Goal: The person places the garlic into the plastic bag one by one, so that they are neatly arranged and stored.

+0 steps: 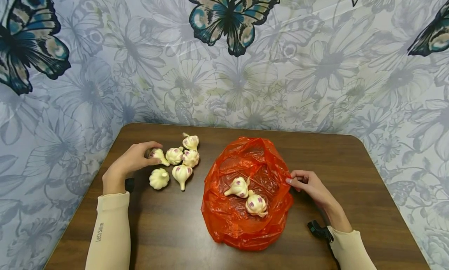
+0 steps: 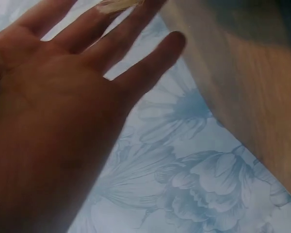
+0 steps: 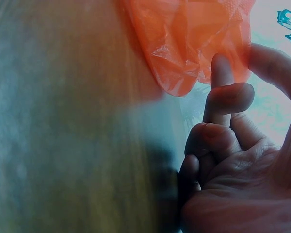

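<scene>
At the table's left, my left hand (image 1: 135,157) holds a garlic bulb (image 1: 159,156) between thumb and fingertips. Its palm (image 2: 53,97) fills much of the left wrist view, where only a pale bit of the bulb shows at the top. Several other white garlic bulbs (image 1: 182,174) with purple streaks lie close by. An open red plastic bag (image 1: 217,223) stands mid-table with two garlic bulbs (image 1: 256,204) inside. My right hand (image 1: 313,187) pinches the bag's right rim; the right wrist view shows the red plastic (image 3: 184,43) between thumb and fingers.
The brown wooden table (image 1: 333,157) has rounded far corners. Behind and around it hangs a pale floral cloth (image 1: 245,87) printed with butterflies. A black wrist device (image 1: 320,230) sits by the right sleeve, and another (image 1: 129,184) by the left.
</scene>
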`<state>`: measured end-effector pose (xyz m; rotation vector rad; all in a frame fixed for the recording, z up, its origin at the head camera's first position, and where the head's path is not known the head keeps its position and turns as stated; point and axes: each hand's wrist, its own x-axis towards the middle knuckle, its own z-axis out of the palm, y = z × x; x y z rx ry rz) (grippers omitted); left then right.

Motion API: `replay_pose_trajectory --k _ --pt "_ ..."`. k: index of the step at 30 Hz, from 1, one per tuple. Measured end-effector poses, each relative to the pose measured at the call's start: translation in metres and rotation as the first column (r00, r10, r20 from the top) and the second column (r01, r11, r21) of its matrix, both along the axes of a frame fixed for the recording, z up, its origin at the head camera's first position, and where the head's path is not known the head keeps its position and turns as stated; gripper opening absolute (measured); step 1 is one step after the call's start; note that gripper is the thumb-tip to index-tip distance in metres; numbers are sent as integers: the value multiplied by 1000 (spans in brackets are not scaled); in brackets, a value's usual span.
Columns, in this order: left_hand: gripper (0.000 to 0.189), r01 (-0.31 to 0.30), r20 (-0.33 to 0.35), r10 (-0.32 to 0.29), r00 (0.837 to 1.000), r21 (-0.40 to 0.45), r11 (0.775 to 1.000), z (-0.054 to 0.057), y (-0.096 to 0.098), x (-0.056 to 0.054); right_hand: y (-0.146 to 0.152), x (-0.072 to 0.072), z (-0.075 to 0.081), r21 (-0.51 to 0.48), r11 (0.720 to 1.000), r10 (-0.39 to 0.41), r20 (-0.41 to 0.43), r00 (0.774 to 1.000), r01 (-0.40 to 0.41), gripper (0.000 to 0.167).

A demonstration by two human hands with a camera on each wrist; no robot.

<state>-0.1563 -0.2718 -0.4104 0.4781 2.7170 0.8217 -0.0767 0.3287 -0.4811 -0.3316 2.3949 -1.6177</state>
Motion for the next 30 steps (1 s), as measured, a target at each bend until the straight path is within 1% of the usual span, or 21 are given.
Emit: replay_pose_trajectory --k 4,6,16,20,24,27,30 --pt "58 8 47 -6 999 -33 999 -2 -2 -2 -1 0 1 4 1000 3 -1 1000 -3 16" --pt "58 13 52 -10 999 -45 999 -3 -3 -3 -1 -1 1 4 1000 2 1 1000 -2 16" --pt "56 27 45 -25 999 -57 998 0 -1 -7 -2 -2 0 12 1000 -21 18 1000 21 17" --pt "62 24 46 -21 999 -54 998 0 0 -9 -2 -2 0 7 999 -33 29 999 32 17" --pt "66 23 38 -22 999 -46 999 -1 0 -11 -2 -3 0 9 999 -32 23 999 32 17" --pt "63 29 20 -28 999 -38 999 -1 -2 -13 -3 -4 1 9 1000 -27 17 999 27 18" --pt "58 21 -3 -21 1000 -27 999 -2 -6 -13 -4 -4 2 9 999 -31 22 999 31 18"
